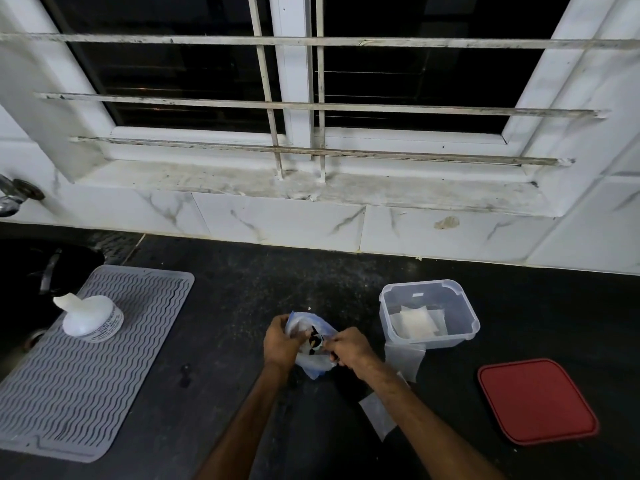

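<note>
A crumpled white and blue plastic packet [313, 362] stands on the black counter in front of me. My left hand [281, 344] grips its left side. My right hand [348, 349] pinches its right upper edge, and a dark patch shows between the two hands at the packet's mouth. To the right stands an open clear plastic container [453, 306] holding a couple of white pouches [414, 323]. Its red lid [536, 400] lies flat further right.
A grey ribbed mat [83, 368] lies at the left with a white bottle [91, 318] on it, beside a dark sink [20, 282] and tap [14, 195]. Clear plastic scraps [377, 414] lie near my right forearm. A barred window [304, 98] rises behind the counter.
</note>
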The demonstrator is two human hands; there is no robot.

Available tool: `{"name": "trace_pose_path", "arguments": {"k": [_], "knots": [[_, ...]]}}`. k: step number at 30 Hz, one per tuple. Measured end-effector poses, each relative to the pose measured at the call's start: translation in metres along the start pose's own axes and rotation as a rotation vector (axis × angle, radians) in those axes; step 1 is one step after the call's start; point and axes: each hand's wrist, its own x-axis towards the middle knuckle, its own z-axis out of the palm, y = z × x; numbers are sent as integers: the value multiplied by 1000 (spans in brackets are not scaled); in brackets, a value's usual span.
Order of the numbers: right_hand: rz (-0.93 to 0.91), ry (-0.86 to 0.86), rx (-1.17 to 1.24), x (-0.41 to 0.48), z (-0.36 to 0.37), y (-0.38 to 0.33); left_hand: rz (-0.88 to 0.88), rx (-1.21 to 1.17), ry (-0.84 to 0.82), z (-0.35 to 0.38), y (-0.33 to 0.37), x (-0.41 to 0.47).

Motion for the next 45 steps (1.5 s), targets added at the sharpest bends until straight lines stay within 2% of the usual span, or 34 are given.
{"name": "trace_pose_path", "arguments": {"k": [3, 10, 16, 21, 22, 25, 27, 28, 30, 33, 36, 38, 40, 45], "knots": [[-18, 18, -53, 1, 3, 2, -41, -73, -14, -2, 2, 0], [4, -28, 29, -7, -1, -1, -25, -144, -51, -5, 7, -2], [-32, -91, 2, -20, -13, -3, 8, -108, 43, -13, 7, -1], [-79, -155, 4, -37, -30, -1, 44, -91, -18, -21, 10, -14], [-87, -159, 10, -40, -34, 0, 84, -100, 3, -24, 10, -21], [-103, -166, 35, -52, -50, 3, 318, -59, 253, -26, 10, -52], [-114, -168, 46, -58, -64, 8, 402, -30, 372, -14, 16, -84], [-118, -161, 59, -62, -72, 13, 438, -8, 346, -3, 18, -101], [-122, -139, 127, -68, -88, 22, 482, 124, 170, 24, 12, -129], [-123, -93, 252, -80, -114, 38, 461, 552, -128, 70, -12, -151], [-143, -51, 275, -92, -140, 57, 331, 875, -312, 110, -26, -159], [-156, -32, 229, -98, -153, 70, 297, 966, -329, 128, -29, -160], [-155, -17, 198, -103, -164, 80, 309, 999, -267, 137, -30, -159], [-168, 10, 205, -114, -184, 101, 314, 951, -159, 143, -26, -156]]}}
